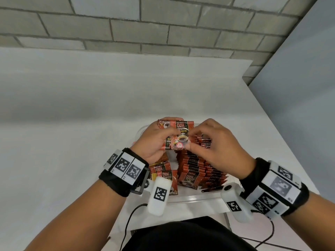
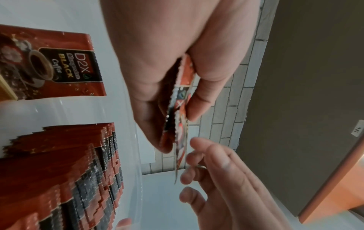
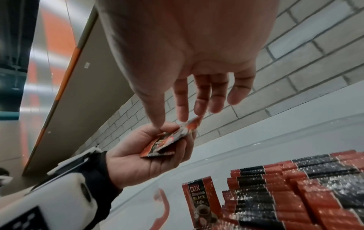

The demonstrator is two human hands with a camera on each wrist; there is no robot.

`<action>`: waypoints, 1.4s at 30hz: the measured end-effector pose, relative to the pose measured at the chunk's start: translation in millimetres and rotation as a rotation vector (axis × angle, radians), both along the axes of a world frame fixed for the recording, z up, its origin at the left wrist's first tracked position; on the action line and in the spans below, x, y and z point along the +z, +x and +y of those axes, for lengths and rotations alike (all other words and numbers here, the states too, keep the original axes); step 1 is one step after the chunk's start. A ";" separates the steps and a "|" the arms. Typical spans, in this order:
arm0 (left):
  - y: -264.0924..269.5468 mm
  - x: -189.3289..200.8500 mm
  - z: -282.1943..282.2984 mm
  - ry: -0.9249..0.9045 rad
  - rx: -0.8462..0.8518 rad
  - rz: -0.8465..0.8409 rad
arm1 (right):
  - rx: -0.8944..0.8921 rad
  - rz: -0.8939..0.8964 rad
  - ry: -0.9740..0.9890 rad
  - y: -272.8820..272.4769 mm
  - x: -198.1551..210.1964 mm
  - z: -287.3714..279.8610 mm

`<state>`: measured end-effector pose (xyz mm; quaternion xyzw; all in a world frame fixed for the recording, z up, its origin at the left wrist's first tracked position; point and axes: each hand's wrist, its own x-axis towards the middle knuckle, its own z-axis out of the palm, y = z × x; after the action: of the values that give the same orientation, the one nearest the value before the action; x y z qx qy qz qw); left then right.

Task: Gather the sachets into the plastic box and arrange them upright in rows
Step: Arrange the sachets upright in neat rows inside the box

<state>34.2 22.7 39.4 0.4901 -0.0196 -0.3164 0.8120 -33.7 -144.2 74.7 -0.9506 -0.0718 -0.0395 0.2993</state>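
My left hand (image 1: 155, 140) grips a small stack of red and black D2X coffee sachets (image 1: 178, 136) above the clear plastic box (image 1: 195, 198). The wrist views show the stack (image 2: 180, 112) (image 3: 169, 140) edge-on between my left thumb and fingers. My right hand (image 1: 213, 145) pinches the right edge of the front sachet with thumb and forefinger, its other fingers (image 3: 216, 96) spread loosely. Rows of upright sachets (image 1: 195, 165) (image 3: 295, 194) fill the box's right and middle. Two or three sachets (image 1: 165, 173) stand loosely at its left.
The box stands near the front edge of a white table (image 1: 90, 105), which runs back to a grey brick wall (image 1: 163, 24). The table's right edge (image 1: 272, 115) is close to the box. A black cable (image 1: 128, 220) hangs from my left wrist.
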 end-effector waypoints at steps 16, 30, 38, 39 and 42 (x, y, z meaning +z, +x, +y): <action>11.4 11.7 7.3 0.000 0.049 0.036 | 0.051 0.388 0.139 -7.3 1.4 -4.7; 13.7 10.3 5.1 0.008 0.061 0.057 | 0.189 0.445 -0.461 -21.2 -34.7 7.3; 16.9 6.7 5.7 0.019 0.067 0.053 | 0.246 0.446 -0.687 -24.0 -34.9 16.4; 17.0 6.2 5.6 0.017 0.065 0.054 | 0.258 0.447 -0.701 -24.4 -34.2 17.6; 17.3 5.0 4.6 0.012 0.058 0.057 | 0.283 0.459 -0.729 -23.7 -31.8 20.9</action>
<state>51.5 27.3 44.4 0.4862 0.0195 -0.3068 0.8180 -57.4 -123.3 42.9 -0.9589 -0.1419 0.2416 -0.0444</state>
